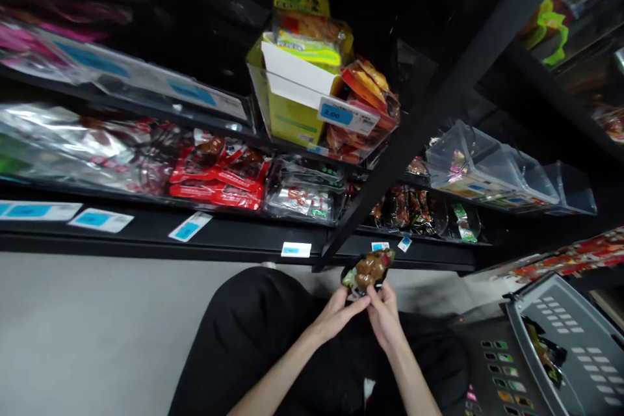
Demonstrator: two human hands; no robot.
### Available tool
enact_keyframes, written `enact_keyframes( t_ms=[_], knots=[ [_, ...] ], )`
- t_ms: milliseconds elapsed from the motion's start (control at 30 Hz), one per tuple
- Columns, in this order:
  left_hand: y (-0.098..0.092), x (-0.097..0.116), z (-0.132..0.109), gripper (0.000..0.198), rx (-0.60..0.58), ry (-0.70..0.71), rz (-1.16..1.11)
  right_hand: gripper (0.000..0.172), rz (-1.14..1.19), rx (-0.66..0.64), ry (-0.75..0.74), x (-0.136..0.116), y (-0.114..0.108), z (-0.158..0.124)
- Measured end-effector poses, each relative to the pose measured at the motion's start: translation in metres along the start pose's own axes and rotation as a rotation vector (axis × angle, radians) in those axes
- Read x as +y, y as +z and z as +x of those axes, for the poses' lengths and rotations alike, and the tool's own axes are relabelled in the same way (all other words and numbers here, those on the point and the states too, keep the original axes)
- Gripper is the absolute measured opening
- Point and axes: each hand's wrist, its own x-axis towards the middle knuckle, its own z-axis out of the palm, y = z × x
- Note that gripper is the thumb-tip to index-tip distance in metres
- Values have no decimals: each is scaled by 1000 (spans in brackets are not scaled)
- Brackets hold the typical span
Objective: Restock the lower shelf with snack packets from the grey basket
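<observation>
Between my two hands is a small snack packet, dark-edged with a brown food picture and a bit of green on its front. My left hand grips its lower left side, the thumb reaching along the bottom edge. On the lower right, my right hand pinches the same packet, its thumb over the front. Both hands are close together above my dark-clothed lap, in front of the lowest shelf. The fingers behind the packet are mostly hidden.
Black shelves hold red snack packets, a yellow-green box and clear plastic bins. A slanting black post divides them. At my right stands a grey shopping basket with packets inside. Pale floor lies at left.
</observation>
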Motion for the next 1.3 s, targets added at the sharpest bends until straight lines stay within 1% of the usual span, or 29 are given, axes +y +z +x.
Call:
enact_keyframes(
  t_ms=[67,167,233,267,333,400,533,633,700,767,800,867,900,967,1033,1100,1167,1200,1233,1300],
  knots=[
    [2,-1,1,68,-8,26,-5,35,-57,45,-67,-31,1,23],
    [2,-1,4,68,-20,45,34,38,-86,80,-76,-76,5,74],
    [0,-2,5,65,-28,20,73,38,-57,107,-67,-96,9,112],
    [-1,-3,5,63,-33,10,92,38,-39,116,-70,-102,13,130],
    [-3,-9,6,58,-43,0,126,36,-32,125,-92,-107,22,164],
    [-5,-16,6,54,-55,1,147,33,-46,137,-126,-106,37,195],
    [-10,-26,8,53,-63,12,194,28,11,175,-200,-103,70,242],
    [-11,-26,8,54,-56,9,224,25,52,175,-220,-104,86,258],
    [-12,-24,7,53,-59,-4,243,29,58,172,-222,-105,86,254],
    [-14,-22,5,50,-58,-17,264,39,45,187,-225,-107,74,236],
    [-16,-21,4,49,-52,-23,275,45,34,179,-234,-107,63,221],
    [-20,-22,4,47,-32,-37,318,51,3,90,-251,-104,35,178],
    [-23,-23,6,46,-13,-50,349,51,-16,13,-250,-100,18,149],
    [-28,-27,9,48,-16,-80,406,47,-67,-145,-188,-92,-16,80],
    [-31,-31,11,51,-14,-106,428,47,-131,-196,-71,-86,-48,1],
    [-33,-32,12,55,-2,-138,451,49,-236,-218,20,-91,-75,-75],
    [-32,-30,11,58,11,-159,477,46,-436,-263,112,-109,-94,-140],
    [-31,-29,11,60,18,-161,492,44,-543,-299,133,-123,-100,-166],
    [-30,-28,10,61,22,-160,508,43,-627,-352,150,-140,-103,-187],
    [-28,-28,11,64,26,-153,533,42,-712,-415,125,-176,-104,-217]
  ],
)
